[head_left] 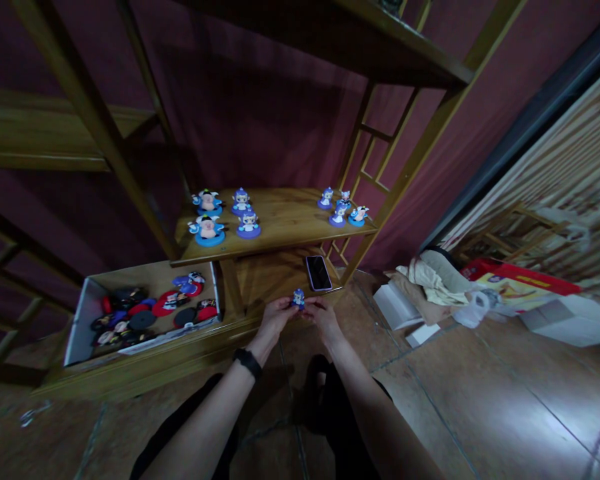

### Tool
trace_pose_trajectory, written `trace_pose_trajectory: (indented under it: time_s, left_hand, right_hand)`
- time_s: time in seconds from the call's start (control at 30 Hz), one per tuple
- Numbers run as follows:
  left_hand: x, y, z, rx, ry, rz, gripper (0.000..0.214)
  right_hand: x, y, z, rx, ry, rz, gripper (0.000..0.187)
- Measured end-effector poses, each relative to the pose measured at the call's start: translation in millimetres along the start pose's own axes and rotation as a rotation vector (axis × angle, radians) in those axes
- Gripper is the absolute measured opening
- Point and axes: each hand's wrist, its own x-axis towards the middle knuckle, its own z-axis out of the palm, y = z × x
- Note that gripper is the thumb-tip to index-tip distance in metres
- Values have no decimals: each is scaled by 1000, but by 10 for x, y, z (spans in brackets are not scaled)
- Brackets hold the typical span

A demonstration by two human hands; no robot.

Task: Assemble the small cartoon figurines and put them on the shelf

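Between my two hands is a small purple-and-white figurine [299,299], held upright in front of the lower shelf. My left hand [276,313] has its fingertips closed on the figurine's left side, and my right hand [321,313] pinches it from the right. On the shelf above, pig figurines [207,230] on blue bases stand at the left beside purple figurines [249,223]. Another group of figurines [338,215], purple and blue, stands near that shelf's right end. A phone [319,273] lies on the lower shelf, just beyond my right hand.
An open cardboard box [78,327] with several jumbled figurines sits at the left on the lower shelf. Wooden posts [405,170] frame the shelves. On the tiled floor at the right lie white boxes [397,307], cloth [433,283], a plastic bag [473,310] and a red-yellow package [520,287].
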Motion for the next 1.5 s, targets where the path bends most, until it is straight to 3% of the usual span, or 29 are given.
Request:
trace_pose_trajectory:
  time_s: [0.37,0.9,1.07,1.5]
  left_hand:
    - [-21,16,3,-5,-4,-17,28]
    - [-47,-47,45,35,64,101,35]
    - [-98,-25,39,-79,23,5,24]
    - [-167,-14,-112,-144,87,-114,11]
  right_hand:
    - [-14,-15,-6,-39,-42,-36,22]
    - [11,-15,2,19,11,31,29]
    - [-6,-36,5,49,0,69,29]
    - [-110,47,40,130,22,157,25]
